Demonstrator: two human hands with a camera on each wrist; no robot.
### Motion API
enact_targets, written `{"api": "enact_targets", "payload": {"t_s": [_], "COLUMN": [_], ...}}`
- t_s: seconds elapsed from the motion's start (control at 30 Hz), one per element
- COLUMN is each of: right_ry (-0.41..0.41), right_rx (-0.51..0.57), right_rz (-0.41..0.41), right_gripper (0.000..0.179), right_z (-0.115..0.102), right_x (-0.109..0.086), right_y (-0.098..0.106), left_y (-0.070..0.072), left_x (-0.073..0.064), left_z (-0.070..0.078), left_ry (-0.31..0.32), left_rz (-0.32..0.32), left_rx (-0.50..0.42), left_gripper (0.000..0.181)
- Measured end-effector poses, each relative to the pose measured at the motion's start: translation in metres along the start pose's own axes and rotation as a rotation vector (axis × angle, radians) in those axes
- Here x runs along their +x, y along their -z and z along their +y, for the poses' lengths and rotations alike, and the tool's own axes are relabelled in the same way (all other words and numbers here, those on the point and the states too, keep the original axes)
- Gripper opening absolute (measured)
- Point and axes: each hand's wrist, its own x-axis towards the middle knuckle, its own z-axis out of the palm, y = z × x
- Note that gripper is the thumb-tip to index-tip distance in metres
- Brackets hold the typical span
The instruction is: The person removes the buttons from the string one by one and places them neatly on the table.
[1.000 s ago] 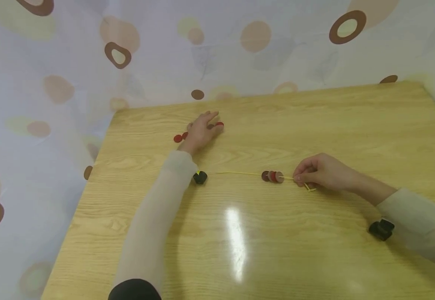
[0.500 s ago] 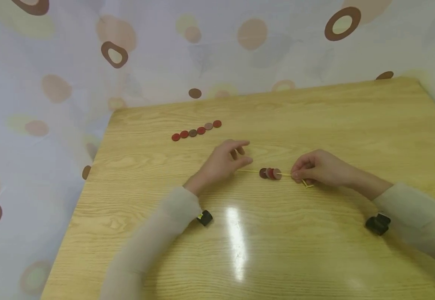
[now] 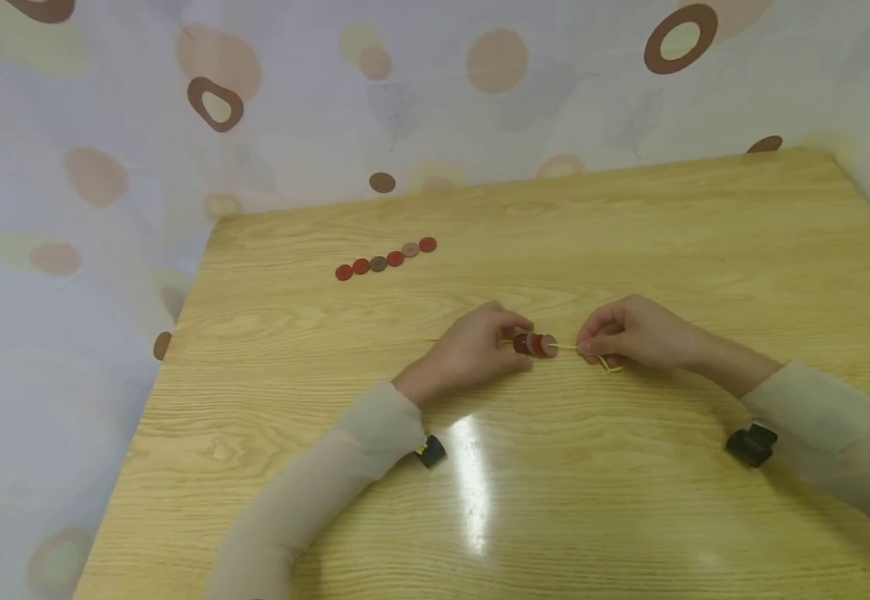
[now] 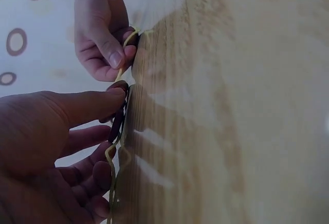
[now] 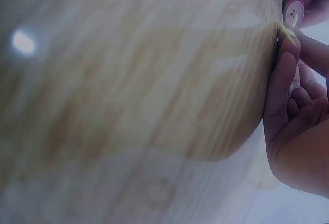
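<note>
Several round buttons (image 3: 537,345), dark brown, red and pinkish, are threaded face to face on a thin yellow string (image 3: 566,347). In the head view my left hand (image 3: 480,348) is around the left end of this stack, thumb on the near side and index finger on the far side. The left wrist view has the left thumb (image 4: 97,103) against a button's edge, with string trailing below. My right hand (image 3: 641,335) pinches the string just right of the buttons, and a short knotted end hangs past its fingers. Holes show in the pink end button (image 5: 294,12) in the right wrist view.
A slanting row of several loose buttons (image 3: 395,258), red, brown and pinkish, lies toward the back left of the wooden table (image 3: 630,517). A patterned cloth (image 3: 300,83) hangs behind the table and along its left. Black wrist cameras (image 3: 752,443) sit at both sleeves.
My left hand has come from the loose button row down and right to the threaded stack, its fingers now around it. My right hand keeps pinching the string in nearly the same spot.
</note>
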Motion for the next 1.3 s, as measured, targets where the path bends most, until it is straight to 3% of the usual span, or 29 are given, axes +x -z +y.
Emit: {"api": "enact_targets", "payload": {"t_s": [0.33,0.73,1.3], "right_ry": [-0.006,0.012,-0.018], "right_rx": [0.015,-0.008,0.013], "right_rz": [-0.003,-0.004,-0.008], "right_gripper": [0.013,0.013,0.014], "right_z": [-0.0014,-0.0024,-0.0025], "right_x": [-0.0003,-0.0027,-0.0039], "right_y": [-0.0002,-0.0001,0.0000], "left_y": [-0.0024,-0.0009,0.0011], "left_x": [0.0022,0.0052,0.0052], "left_z": [-0.0007,-0.0009,0.0011], "left_ry": [0.010,-0.025,0.004], "left_rz": [0.012,0.008,-0.008], "left_rx": [0.026,0.044,0.018], "left_gripper": [0.030,0.025,0.026]}}
